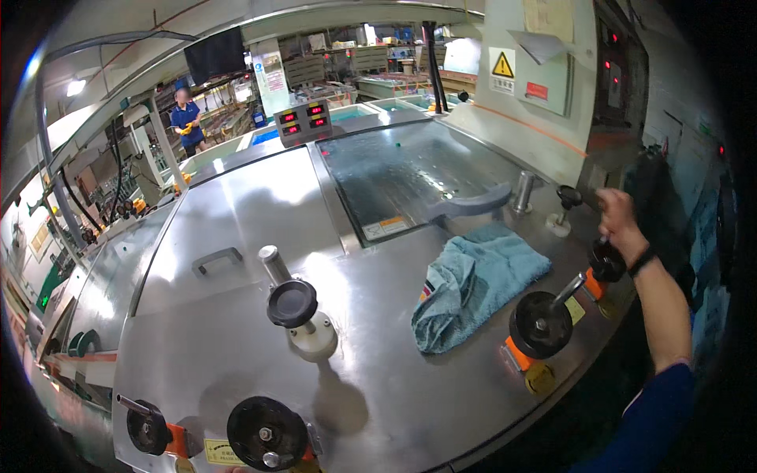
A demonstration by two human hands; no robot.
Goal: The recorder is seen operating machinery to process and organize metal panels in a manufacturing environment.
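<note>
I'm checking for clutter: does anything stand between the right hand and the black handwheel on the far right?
Nothing visible does: the right hand is at the black handwheel, though its grip is unclear. The blue-green towel lies to the left.

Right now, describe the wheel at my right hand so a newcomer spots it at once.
On the steel machine top, find the blue cloth. To its right is the near wheel, black and untouched. Yours is the far wheel just beyond, set apart by your right hand at it.
</note>
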